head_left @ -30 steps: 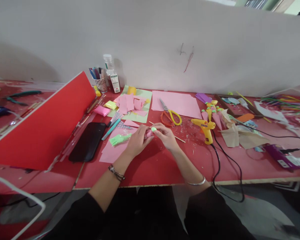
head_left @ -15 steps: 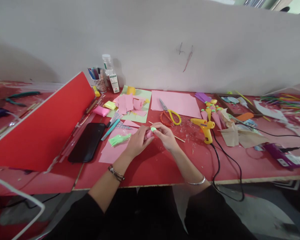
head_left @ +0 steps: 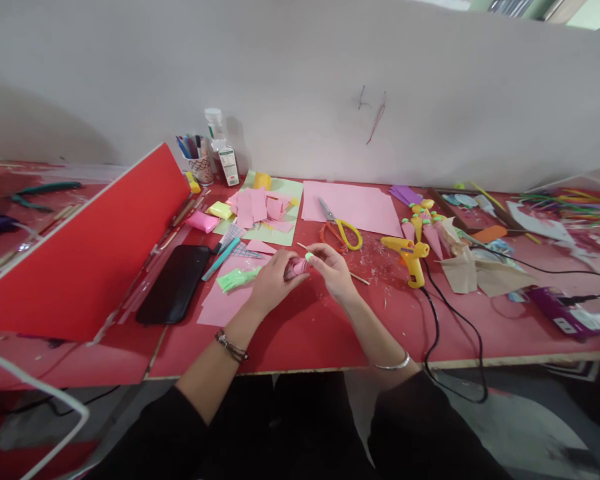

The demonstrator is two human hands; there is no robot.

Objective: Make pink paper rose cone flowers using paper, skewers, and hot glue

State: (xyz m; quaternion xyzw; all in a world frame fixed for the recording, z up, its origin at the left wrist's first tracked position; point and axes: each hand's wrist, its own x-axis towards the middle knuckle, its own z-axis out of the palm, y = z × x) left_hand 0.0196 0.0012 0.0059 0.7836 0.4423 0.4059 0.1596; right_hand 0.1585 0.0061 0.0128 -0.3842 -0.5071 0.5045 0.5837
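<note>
My left hand (head_left: 274,277) is closed around a small rolled pink paper cone (head_left: 298,268), its wide end facing right. Between the thumb and fingers of my right hand (head_left: 334,272) is a small lump of light green clay (head_left: 309,257), close beside the open end of the cone. Part of the cone is hidden by my left fingers. A thin wooden stick (head_left: 360,279) lies on the table behind my right hand. To the left rests a bright green clay packet (head_left: 237,280) on pink paper (head_left: 220,310).
Scissors (head_left: 349,235) and pink sheets (head_left: 353,208) lie beyond my hands. A yellow glue gun (head_left: 411,257) with a black cord and several finished pink cones (head_left: 431,235) are at right. On the left are a black phone (head_left: 174,285), a cutter (head_left: 221,259) and a red board (head_left: 100,247).
My hands have drawn slightly apart. The pink cone has turned so more of its wide end shows, and the green clay has shifted a little right in my right fingers.
</note>
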